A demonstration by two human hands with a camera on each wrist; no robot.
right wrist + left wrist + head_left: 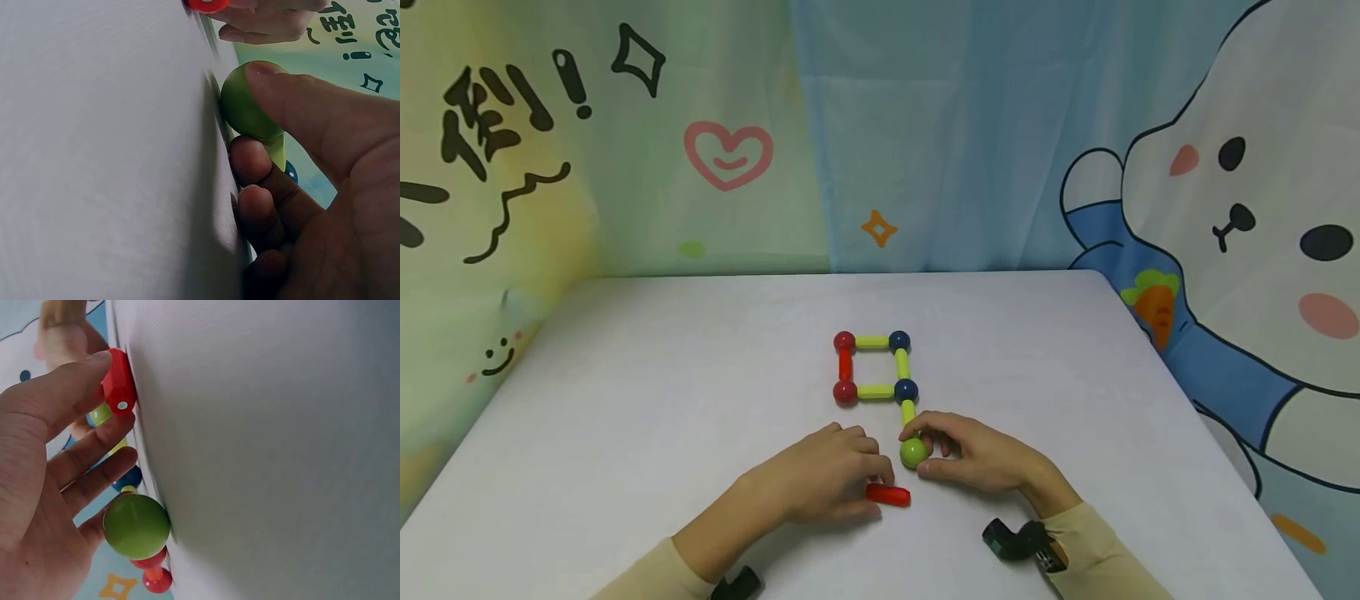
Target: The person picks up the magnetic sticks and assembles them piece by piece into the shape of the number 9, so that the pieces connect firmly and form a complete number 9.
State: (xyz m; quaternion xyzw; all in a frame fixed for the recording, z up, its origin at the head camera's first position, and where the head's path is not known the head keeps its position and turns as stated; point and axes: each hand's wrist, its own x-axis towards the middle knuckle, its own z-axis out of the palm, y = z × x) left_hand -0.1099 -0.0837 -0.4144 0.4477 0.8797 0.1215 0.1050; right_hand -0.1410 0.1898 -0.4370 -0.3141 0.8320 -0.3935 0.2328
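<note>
In the head view, my left hand [831, 475] pinches a short red rod [889, 495] between thumb and fingers, low over the table. My right hand [981, 450] has its thumb and fingertips around a green ball [913, 452]. This ball sits at the near end of a lime rod [908, 411] that runs from a blue ball [906, 390]. Beyond lies a square of rods with two red balls [845, 392] and two blue ones. Another green ball [136, 526] shows by the left little finger in the left wrist view; the left hand hides it from the head view.
A white table [662, 358] spreads under everything. Behind it hangs a printed curtain [940, 150] with a cartoon bear at the right. A black wrist camera [1015, 540] is strapped at the right sleeve, and another [737, 583] at the left.
</note>
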